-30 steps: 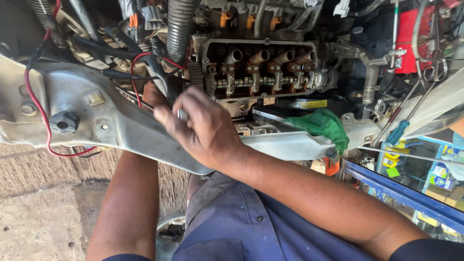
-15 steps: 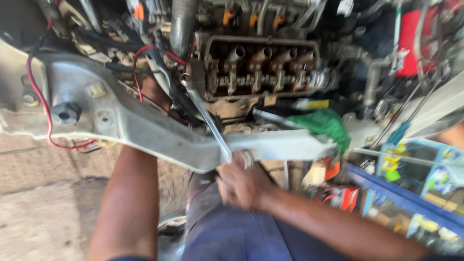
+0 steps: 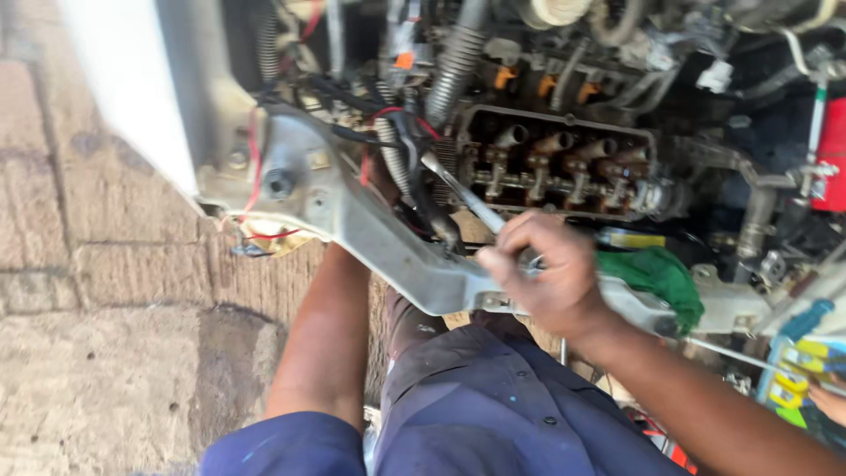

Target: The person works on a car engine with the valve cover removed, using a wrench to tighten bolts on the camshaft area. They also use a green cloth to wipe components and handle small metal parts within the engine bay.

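Observation:
My right hand [image 3: 542, 273] is closed around the lower end of a long metal wrench [image 3: 463, 196], which slants up and left toward the open cylinder head [image 3: 555, 163] with its row of rusty rocker arms. The hand rests over the grey front crossmember [image 3: 379, 238]. My left forearm [image 3: 326, 335] passes under that crossmember into the engine bay, and my left hand is hidden behind it among black hoses and red wires. I cannot tell what the wrench's far end sits on.
A green rag [image 3: 656, 275] lies on the crossmember right of my right hand. A ribbed hose [image 3: 454, 62] hangs above the engine. A red canister [image 3: 828, 154] is at the far right. Stone paving [image 3: 106, 335] lies to the left. Coloured boxes [image 3: 797, 370] sit lower right.
My right hand dropped from the engine bay to below the crossmember, then came back up gripping the wrench. The view has swung left, showing more paving.

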